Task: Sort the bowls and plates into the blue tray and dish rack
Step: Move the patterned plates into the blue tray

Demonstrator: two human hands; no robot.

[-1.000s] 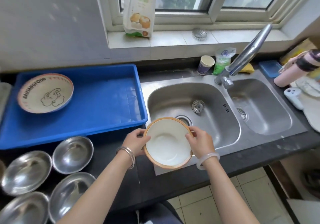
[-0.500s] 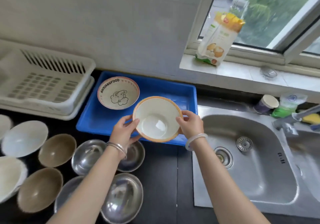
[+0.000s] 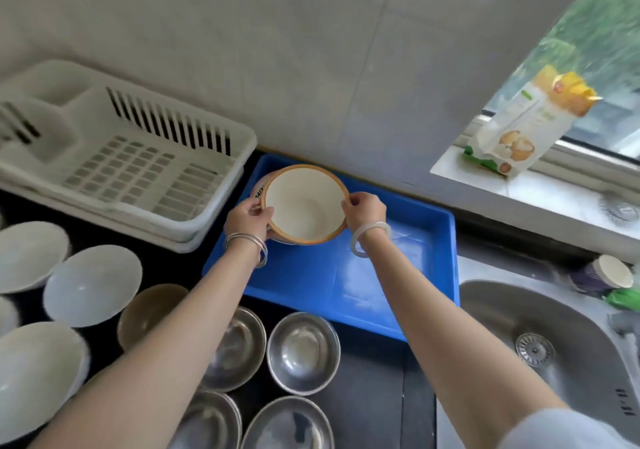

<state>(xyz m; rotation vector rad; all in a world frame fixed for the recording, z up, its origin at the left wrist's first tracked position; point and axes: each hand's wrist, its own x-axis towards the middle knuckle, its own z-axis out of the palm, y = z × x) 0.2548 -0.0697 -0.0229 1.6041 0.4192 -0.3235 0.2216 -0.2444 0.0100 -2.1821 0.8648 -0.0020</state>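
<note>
I hold a cream bowl with an orange rim by both sides. My left hand pinches its left edge and my right hand pinches its right edge. The bowl sits over the printed elephant bowl, which is almost wholly hidden beneath it, in the far left corner of the blue tray. The white dish rack stands left of the tray with nothing in it that I can see.
Steel bowls crowd the black counter in front of the tray. White bowls and a brown bowl lie further left. A steel sink is to the right. A food bag stands on the window sill.
Both hands carried the orange-rimmed bowl from above the sink leftward and away, to the tray's far left corner over the elephant bowl. My view swung left with it.
</note>
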